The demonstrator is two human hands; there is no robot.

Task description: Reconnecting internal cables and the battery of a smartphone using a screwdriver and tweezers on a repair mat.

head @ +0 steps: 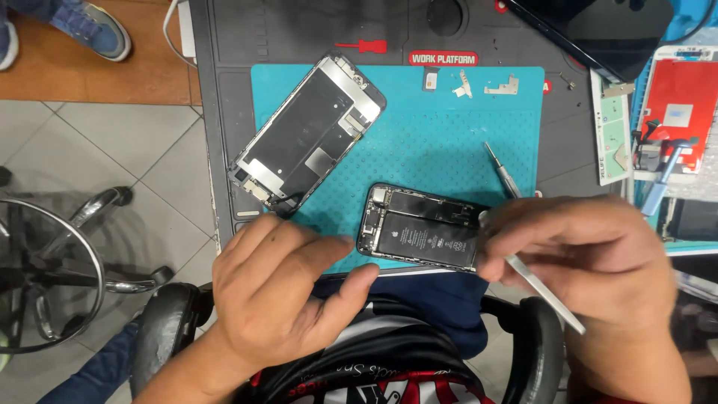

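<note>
Right hand gripping tweezers; opened phone

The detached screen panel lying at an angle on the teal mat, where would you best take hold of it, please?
By my judgement, pinch the detached screen panel across its two long edges near the middle, from above: it lies flat, inner side up, with delicate cables at its lower end and bare teal mat on both sides.

A teal dotted repair mat is being shown on a dark grey work platform. A black battery, a red pry tool and a silver tool are being seen.
</note>
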